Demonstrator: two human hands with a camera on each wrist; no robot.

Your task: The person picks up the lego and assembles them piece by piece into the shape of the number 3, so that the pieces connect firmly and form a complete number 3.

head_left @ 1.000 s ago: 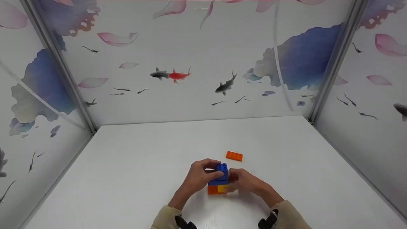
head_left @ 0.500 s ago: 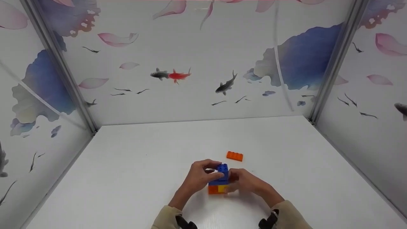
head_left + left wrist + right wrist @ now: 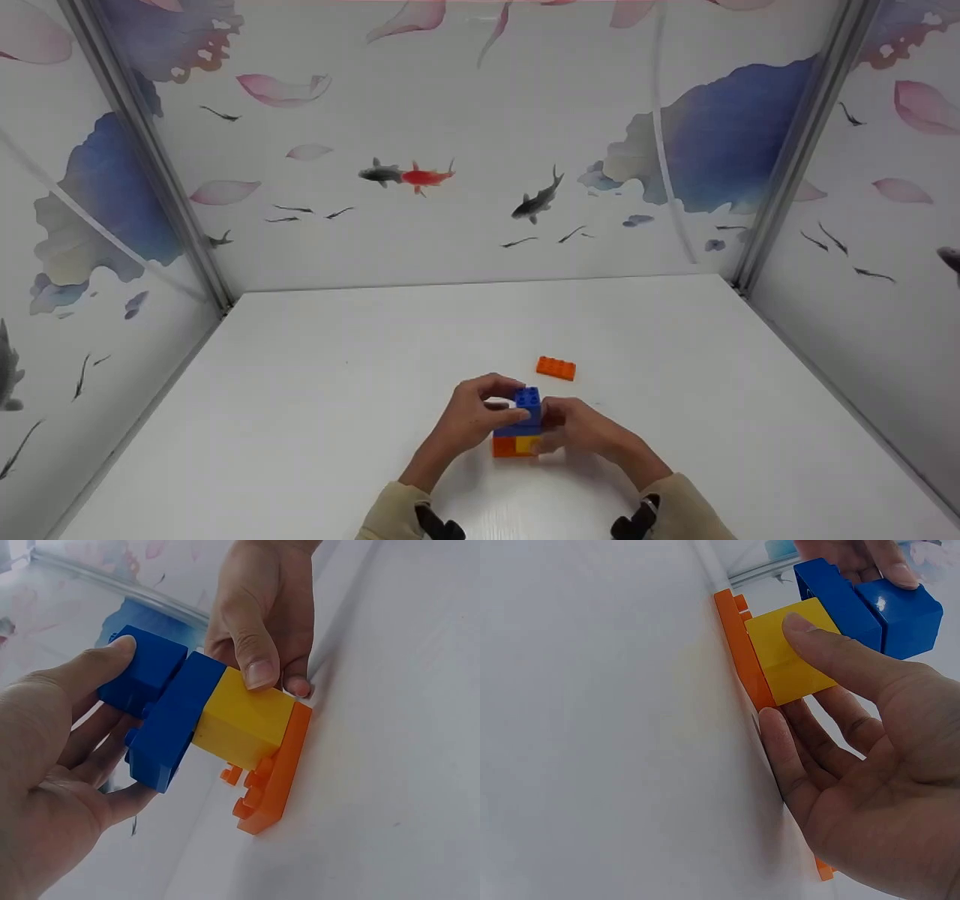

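Observation:
Building bricks form a stack between the two hands, standing at the table's near middle. An orange brick (image 3: 281, 772) is at the bottom with a yellow brick (image 3: 244, 716) covering one end of its studs. Over the yellow one lies a long blue brick (image 3: 176, 720), and a smaller blue brick (image 3: 527, 397) tops the stack. My left hand (image 3: 472, 412) grips the top blue brick, thumb on its near face and fingers behind. With its thumb on the yellow brick's face, my right hand (image 3: 581, 427) holds the lower stack from the right, fingers curled behind it.
A loose flat orange brick (image 3: 556, 368) lies on the white table (image 3: 315, 405) just beyond the hands. White panels (image 3: 465, 247) printed with fish and petals enclose the table at the back and both sides.

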